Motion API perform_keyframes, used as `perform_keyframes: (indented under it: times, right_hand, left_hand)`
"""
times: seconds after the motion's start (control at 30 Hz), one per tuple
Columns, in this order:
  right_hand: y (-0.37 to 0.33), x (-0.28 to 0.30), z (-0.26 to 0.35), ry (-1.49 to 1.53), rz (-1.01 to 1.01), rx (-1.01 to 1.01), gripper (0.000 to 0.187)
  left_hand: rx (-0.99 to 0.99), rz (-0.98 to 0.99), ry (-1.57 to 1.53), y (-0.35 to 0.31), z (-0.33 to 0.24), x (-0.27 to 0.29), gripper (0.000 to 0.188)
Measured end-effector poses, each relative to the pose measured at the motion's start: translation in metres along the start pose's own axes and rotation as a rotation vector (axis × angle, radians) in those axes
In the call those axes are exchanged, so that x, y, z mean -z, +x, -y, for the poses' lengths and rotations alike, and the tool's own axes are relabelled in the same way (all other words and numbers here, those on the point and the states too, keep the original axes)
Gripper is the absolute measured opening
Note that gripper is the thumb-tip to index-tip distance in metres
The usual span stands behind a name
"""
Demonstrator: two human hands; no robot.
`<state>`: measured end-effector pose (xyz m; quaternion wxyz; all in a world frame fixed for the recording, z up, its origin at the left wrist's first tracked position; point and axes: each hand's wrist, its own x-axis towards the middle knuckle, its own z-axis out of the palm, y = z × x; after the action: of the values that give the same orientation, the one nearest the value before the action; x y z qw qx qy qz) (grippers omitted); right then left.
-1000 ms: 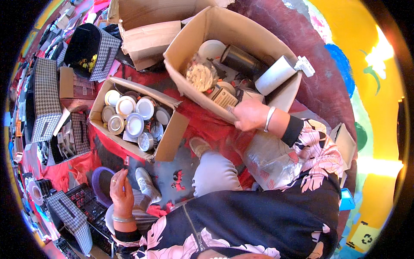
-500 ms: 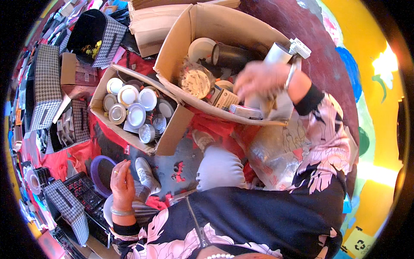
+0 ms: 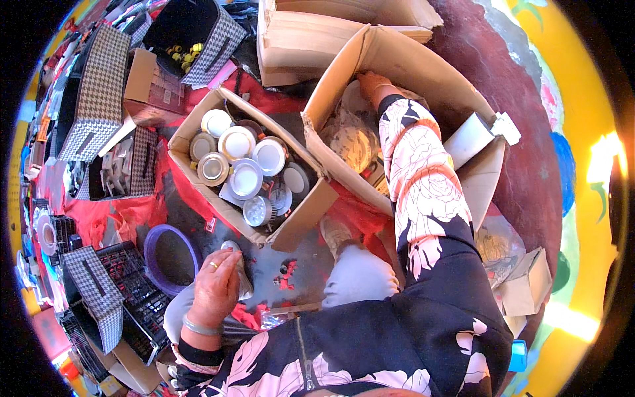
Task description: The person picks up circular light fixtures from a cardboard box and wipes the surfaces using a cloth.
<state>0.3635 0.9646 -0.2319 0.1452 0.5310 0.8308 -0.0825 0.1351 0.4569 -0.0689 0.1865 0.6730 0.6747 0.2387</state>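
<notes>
My right hand (image 3: 375,85) reaches deep into the far left corner of a large cardboard box (image 3: 440,69), beside a pale round disc (image 3: 355,99). Its fingers are largely hidden there. Close to that arm, a plastic-wrapped round yellowish item (image 3: 354,144) lies in the box, and a white cylinder (image 3: 469,140) leans at its right side. My left hand (image 3: 217,286) rests over my left leg, fingers stretched out and close together, nothing visible in it. Between the hands stands a smaller cardboard box (image 3: 305,213) holding several round white-rimmed light fittings (image 3: 237,143).
A purple ring (image 3: 149,255) lies left of my left hand. Houndstooth-patterned bins (image 3: 104,86) and a tray of small dark parts (image 3: 135,291) stand at the left. Another carton (image 3: 301,49) is behind the large box. A small open carton (image 3: 527,281) sits at the right.
My right hand has moved from above the large box's right part into its far left corner. The view has shifted, and a small carton now shows at the right.
</notes>
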Motion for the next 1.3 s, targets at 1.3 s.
perform_keyframes:
  times: [1.3]
  right_hand:
    - [-0.420,0.169,0.115,1.785,-0.149,0.478,0.010]
  left_hand:
    - [0.093,-0.116,-0.949,-0.032,-0.026,0.015,0.041]
